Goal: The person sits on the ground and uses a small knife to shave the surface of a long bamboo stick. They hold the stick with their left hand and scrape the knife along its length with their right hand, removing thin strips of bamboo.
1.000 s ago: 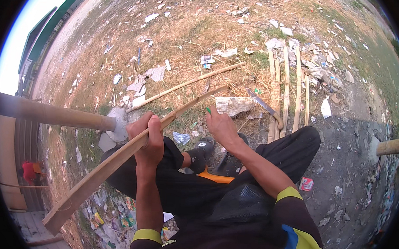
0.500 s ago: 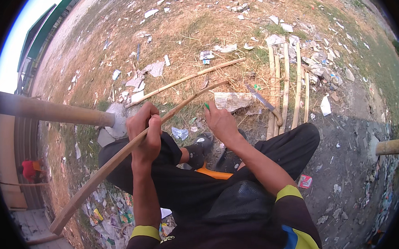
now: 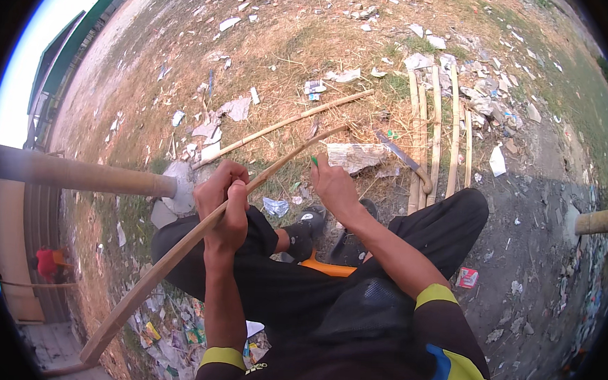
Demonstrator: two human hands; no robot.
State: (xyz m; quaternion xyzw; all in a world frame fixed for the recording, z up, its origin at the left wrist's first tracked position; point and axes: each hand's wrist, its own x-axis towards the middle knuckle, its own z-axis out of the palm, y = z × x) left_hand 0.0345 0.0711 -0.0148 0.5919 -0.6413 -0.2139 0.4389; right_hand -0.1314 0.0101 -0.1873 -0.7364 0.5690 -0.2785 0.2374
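Note:
My left hand (image 3: 222, 210) is closed in a fist around a long bamboo strip (image 3: 151, 283), which slants from the lower left up to its thin far tip near the middle. To the right of the strip, my right hand (image 3: 336, 192) is closed in a pinch. A small green thing (image 3: 314, 161) shows at its fingertips; the rest is hidden, so its kind is unclear. Beyond my right hand lies a flat, pale weathered wood block (image 3: 355, 156). A knife with a curved wooden handle (image 3: 425, 179) rests against several bamboo strips (image 3: 435, 138) on the ground.
Another bamboo strip (image 3: 287, 125) lies slantwise ahead. Thick bamboo poles stand at the left (image 3: 88, 173) and right (image 3: 594, 222). My legs are bent over an orange seat (image 3: 327, 267). Scraps of litter (image 3: 172, 334) cover the ground. A person in red (image 3: 47, 262) is far left.
Very little differs. Both hands keep their hold in nearly the same place, and the bamboo strip has barely shifted.

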